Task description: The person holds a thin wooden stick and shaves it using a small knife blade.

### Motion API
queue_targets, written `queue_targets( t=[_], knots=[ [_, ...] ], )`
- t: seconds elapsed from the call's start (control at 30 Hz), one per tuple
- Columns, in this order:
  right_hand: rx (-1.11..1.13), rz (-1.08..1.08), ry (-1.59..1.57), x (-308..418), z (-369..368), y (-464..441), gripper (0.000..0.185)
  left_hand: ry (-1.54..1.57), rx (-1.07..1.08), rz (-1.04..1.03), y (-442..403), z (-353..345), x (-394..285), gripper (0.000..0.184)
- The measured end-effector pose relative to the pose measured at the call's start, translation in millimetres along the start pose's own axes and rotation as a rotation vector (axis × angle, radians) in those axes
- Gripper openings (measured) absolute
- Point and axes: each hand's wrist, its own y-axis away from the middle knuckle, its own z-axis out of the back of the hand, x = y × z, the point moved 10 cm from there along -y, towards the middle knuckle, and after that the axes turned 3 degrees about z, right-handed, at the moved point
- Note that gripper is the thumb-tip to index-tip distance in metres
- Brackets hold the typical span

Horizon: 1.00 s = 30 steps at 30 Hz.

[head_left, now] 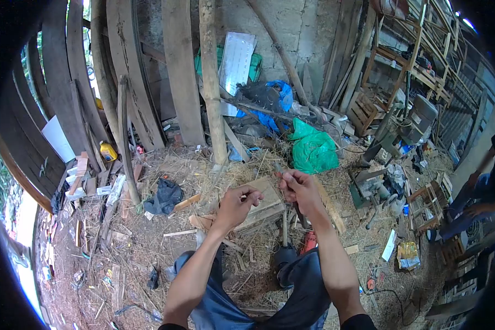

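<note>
My left hand [237, 208] is raised over the ground in front of my knees, its fingers curled and the fingertips pinched together. Whatever they may hold is too small to make out. To its right, my right hand [302, 192] is closed, with a short greyish-brown end [278, 166] poking out by its fingertips. A dark narrow piece [301, 216] shows below this hand; I cannot tell whether it is held. Beneath and between both hands lies a wooden block [261, 206]. A light wooden handle [285, 228] stands between my knees.
A green plastic bag [313, 147] lies ahead, near blue sheeting [280, 96]. A wooden post [210, 82] rises ahead. Dark cloth [165, 196] and a yellow bottle [108, 151] are leftward. Machinery [374, 184] stands rightward. Another person's leg [467, 198] shows at far right.
</note>
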Motion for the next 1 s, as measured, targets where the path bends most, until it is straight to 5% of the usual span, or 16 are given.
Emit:
queue_targets(
  t=[0.3, 0.57, 0.9, 0.97, 1.0],
  knots=[
    [-0.196, 0.134, -0.104, 30, 43, 0, 0.023, 0.065, 0.042, 0.087, 4, -6, 8, 0.018],
    [0.044, -0.088, 0.024, -6, -4, 3, 0.023, 0.227, 0.107, 0.251, 3, -16, 22, 0.019],
    [0.012, 0.001, 0.098, -3, 32, -13, 0.021, 0.511, 0.198, 0.479, 16, -22, 39, 0.018],
    [-0.353, 0.176, 0.015, 26, 91, -12, 0.017, 0.519, 0.187, 0.517, 20, -10, 48, 0.018],
    [-0.347, 0.176, 0.011, 28, 89, -11, 0.017, 0.526, 0.185, 0.511, 21, -3, 49, 0.017]
  ],
)
